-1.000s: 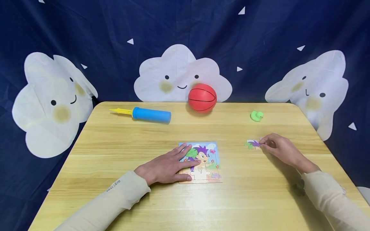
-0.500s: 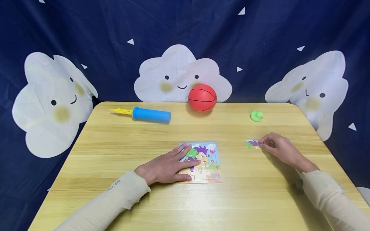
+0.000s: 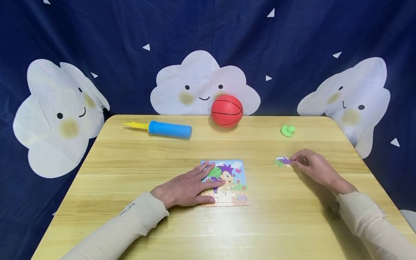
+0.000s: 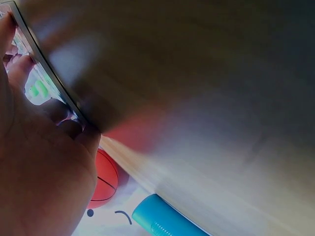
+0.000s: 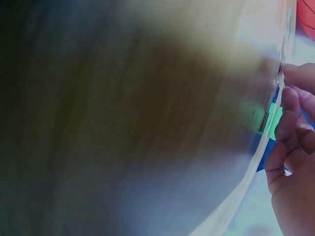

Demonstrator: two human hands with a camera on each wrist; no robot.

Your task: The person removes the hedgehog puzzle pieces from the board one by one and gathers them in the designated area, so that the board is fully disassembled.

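Note:
A jigsaw puzzle (image 3: pixel 229 184) with a purple-haired cartoon hedgehog lies flat on the table. My left hand (image 3: pixel 188 186) rests on its left part with the fingers spread, covering some of the picture. Off to the right, a loose puzzle piece (image 3: pixel 282 161) printed in purple and green lies at table height. The thumb and forefinger of my right hand (image 3: pixel 315 168) pinch the piece's right end and hide it. In the right wrist view the right hand (image 5: pixel 295 132) shows curled fingers beside the thin edge of the piece, which is hard to make out.
On the wooden table (image 3: pixel 146 224), a blue hand pump (image 3: pixel 170 129) with a yellow nozzle lies back left. A red ball (image 3: pixel 227 111) sits at the back edge, and a green toy duck (image 3: pixel 287 131) stands behind the loose piece. A dark blue curtain (image 3: pixel 123 36) hangs behind.
The right hand and the loose piece have shifted very slightly left. My left hand has stayed in place on the puzzle.

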